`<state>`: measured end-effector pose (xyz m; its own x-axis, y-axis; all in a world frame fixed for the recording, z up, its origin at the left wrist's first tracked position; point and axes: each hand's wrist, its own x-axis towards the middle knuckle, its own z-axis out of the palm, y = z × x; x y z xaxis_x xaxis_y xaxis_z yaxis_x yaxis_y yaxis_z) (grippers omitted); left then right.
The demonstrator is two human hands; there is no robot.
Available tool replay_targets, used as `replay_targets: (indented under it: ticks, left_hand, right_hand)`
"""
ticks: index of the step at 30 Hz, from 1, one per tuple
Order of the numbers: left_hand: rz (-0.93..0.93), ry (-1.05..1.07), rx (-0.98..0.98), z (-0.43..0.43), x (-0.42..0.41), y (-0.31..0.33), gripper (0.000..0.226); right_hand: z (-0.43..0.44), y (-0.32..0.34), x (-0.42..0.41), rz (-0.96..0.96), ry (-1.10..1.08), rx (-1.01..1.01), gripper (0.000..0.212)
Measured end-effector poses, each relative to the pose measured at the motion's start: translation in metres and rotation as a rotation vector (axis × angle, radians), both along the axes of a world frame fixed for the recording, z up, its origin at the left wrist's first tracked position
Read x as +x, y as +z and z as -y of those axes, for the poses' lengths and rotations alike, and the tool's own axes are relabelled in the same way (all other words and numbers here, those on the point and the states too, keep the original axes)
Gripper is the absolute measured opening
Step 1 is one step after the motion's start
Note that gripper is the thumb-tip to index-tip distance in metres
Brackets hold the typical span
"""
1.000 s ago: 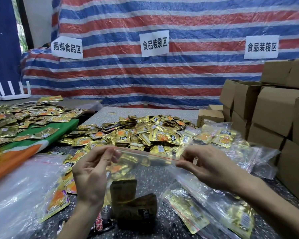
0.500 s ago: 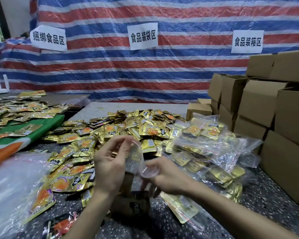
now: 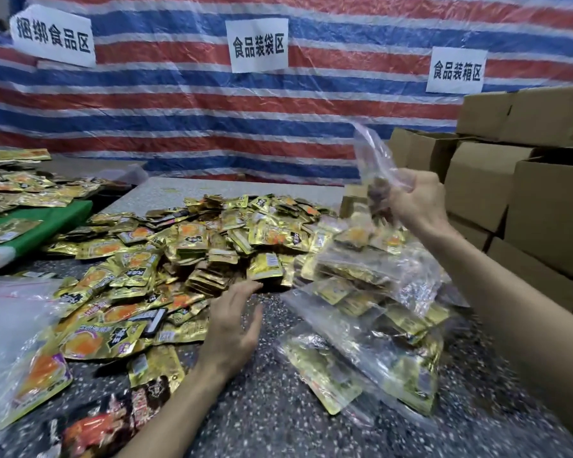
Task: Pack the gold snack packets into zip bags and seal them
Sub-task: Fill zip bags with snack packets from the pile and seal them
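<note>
My right hand (image 3: 414, 200) grips a filled clear zip bag (image 3: 376, 166), raised above a heap of filled zip bags (image 3: 371, 312) at the right of the table. Brown and gold packets show inside the held bag. My left hand (image 3: 235, 328) hovers with relaxed fingers over the dark speckled table (image 3: 278, 418), holding nothing, just in front of the big pile of loose gold snack packets (image 3: 196, 256). Whether the held bag's zip is closed is not visible.
Stacked cardboard boxes (image 3: 526, 193) line the right side. Empty clear bags (image 3: 10, 319) lie at the left edge. A green and orange cloth (image 3: 37, 226) with more gold packets sits at far left. A striped tarp with three paper signs (image 3: 258, 44) hangs behind.
Both hands held the bag's top in front of me. Now my right hand has carried the bag up and to the right, and my left hand has let go of it.
</note>
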<state>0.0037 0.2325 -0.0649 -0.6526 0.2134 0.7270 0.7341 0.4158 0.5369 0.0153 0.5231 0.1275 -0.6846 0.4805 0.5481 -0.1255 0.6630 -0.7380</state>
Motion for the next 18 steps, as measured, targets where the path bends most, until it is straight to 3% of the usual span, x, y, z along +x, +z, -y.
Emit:
replay_targets:
  ticks: [2,3,5,7,10,12,15,18]
  left_hand:
    - [-0.010,0.003,-0.015,0.001,-0.002,-0.002,0.034]
    - [-0.006,0.001,-0.020,0.002,-0.002,-0.002,0.032]
    - [0.010,-0.004,-0.021,0.005,-0.001,-0.002,0.031]
    - [0.018,-0.002,-0.020,0.006,0.000,-0.002,0.030]
    - [0.034,0.008,-0.014,0.006,0.000,0.000,0.028]
    - [0.044,0.007,-0.005,0.006,0.001,0.002,0.027]
    - [0.023,0.033,0.010,0.007,0.002,0.004,0.025]
    - [0.010,0.070,0.035,0.013,0.001,0.005,0.020]
  right_hand:
    - [-0.015,-0.016,-0.005,0.169,-0.120,0.257,0.022]
    - [-0.018,-0.024,-0.006,0.348,-0.124,0.376,0.027]
    - [-0.017,-0.037,-0.005,0.740,-0.090,0.572,0.050]
    - [-0.012,-0.038,0.000,0.850,-0.131,0.650,0.076]
    - [0.013,-0.031,0.007,0.653,-0.295,0.756,0.102]
    - [0.044,-0.035,0.011,0.428,-0.223,0.772,0.105]
    - [0.102,-0.059,0.012,0.166,0.192,0.573,0.075]
    - [0.155,-0.100,0.007,0.157,0.526,0.149,0.035]
